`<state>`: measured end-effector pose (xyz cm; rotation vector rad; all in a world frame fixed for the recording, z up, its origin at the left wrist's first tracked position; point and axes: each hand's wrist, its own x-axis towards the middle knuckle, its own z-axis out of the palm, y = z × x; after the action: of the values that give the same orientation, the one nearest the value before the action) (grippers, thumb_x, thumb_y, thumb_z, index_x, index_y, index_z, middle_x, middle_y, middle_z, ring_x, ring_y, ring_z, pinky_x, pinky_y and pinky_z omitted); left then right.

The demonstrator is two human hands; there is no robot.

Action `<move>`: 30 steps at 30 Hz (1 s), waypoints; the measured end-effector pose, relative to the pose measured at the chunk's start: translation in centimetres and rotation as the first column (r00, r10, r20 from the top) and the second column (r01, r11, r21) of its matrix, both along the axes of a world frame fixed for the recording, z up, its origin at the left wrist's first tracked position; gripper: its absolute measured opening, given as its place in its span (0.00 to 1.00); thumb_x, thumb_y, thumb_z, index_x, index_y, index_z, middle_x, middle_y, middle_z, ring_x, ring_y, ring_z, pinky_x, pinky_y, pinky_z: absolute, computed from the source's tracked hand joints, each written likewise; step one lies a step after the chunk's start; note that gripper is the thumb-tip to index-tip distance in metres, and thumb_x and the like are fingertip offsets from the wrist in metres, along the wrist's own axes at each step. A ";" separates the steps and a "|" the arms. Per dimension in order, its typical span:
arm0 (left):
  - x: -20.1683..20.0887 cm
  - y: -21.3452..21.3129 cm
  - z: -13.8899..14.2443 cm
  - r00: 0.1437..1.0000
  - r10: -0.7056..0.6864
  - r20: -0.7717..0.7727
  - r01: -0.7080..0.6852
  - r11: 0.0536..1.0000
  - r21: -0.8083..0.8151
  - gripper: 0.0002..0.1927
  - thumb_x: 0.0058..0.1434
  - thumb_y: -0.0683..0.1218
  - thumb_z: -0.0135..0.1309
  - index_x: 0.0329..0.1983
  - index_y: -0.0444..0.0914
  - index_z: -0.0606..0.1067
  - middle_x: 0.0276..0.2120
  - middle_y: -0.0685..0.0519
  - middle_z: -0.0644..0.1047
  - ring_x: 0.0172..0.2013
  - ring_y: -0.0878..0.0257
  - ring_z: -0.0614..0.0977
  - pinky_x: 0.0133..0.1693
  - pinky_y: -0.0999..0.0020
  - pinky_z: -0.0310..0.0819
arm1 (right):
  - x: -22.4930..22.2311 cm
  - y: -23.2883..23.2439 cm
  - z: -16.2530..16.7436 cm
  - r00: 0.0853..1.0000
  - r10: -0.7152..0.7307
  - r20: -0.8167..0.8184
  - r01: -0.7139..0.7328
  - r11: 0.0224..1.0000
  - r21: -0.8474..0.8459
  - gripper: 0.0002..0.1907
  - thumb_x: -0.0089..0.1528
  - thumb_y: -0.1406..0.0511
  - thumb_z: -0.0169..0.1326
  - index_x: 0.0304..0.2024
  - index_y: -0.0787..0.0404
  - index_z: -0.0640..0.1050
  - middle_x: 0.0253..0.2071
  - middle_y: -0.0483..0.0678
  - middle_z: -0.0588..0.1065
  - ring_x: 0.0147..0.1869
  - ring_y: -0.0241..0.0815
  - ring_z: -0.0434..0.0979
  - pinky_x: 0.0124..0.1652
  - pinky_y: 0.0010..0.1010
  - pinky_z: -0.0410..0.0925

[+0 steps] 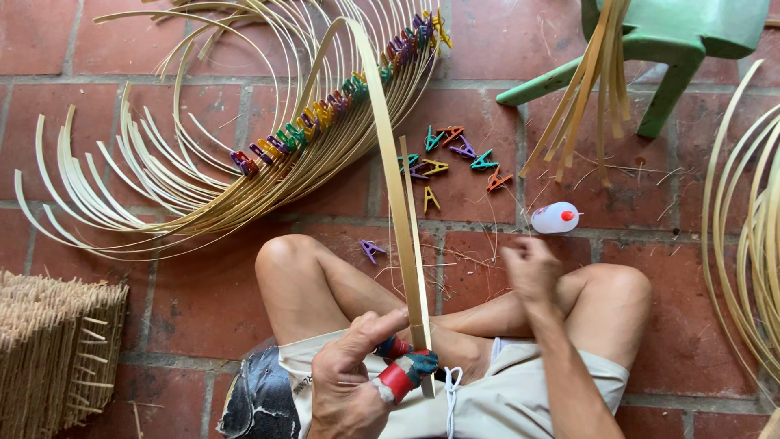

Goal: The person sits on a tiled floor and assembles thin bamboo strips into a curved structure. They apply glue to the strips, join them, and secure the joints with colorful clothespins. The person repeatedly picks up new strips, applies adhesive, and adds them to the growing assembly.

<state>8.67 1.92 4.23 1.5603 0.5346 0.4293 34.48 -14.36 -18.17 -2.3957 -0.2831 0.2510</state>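
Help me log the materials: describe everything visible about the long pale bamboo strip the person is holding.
The long pale bamboo strip is a flat, thin, straw-coloured band, bent into a loop so two lengths overlap near its lower end. The left hand, thumb wrapped in red tape, pinches that overlap above the lap, beside a red and a dark clothes peg. From there it rises over the red brick floor and curves left across the pile of pegged hoops. The right hand is apart from it.
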 end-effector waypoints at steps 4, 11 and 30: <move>0.2 0.4 -0.3 1.000 -0.001 -0.014 0.001 1.000 0.005 0.28 0.48 0.35 0.71 0.55 0.36 0.81 0.28 0.54 0.76 0.32 0.65 0.77 0.38 0.71 0.74 | -1.3 10.0 0.0 0.879 0.309 0.364 -0.357 0.931 0.073 0.20 0.62 0.61 0.63 0.53 0.64 0.78 0.49 0.58 0.78 0.49 0.55 0.80 0.44 0.42 0.74; 1.0 0.7 0.5 1.000 0.007 0.012 -0.007 1.000 0.011 0.25 0.51 0.38 0.71 0.54 0.37 0.82 0.31 0.53 0.78 0.33 0.65 0.80 0.38 0.71 0.75 | 1.1 16.1 -0.4 0.749 0.608 0.263 -0.534 0.789 -0.305 0.12 0.69 0.61 0.54 0.53 0.58 0.78 0.37 0.59 0.76 0.37 0.51 0.79 0.31 0.39 0.75; 0.4 0.3 2.8 0.997 -0.077 -0.013 0.077 0.996 0.049 0.23 0.54 0.43 0.68 0.54 0.40 0.83 0.29 0.54 0.78 0.32 0.66 0.76 0.37 0.70 0.71 | -0.5 3.4 27.6 0.088 0.996 0.030 -0.891 0.065 0.450 0.15 0.62 0.70 0.59 0.52 0.66 0.79 0.42 0.49 0.85 0.44 0.44 0.86 0.41 0.31 0.80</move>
<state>9.03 2.22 7.00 1.6262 0.4734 0.3778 34.02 -10.92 9.47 -1.3144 -1.6802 1.0651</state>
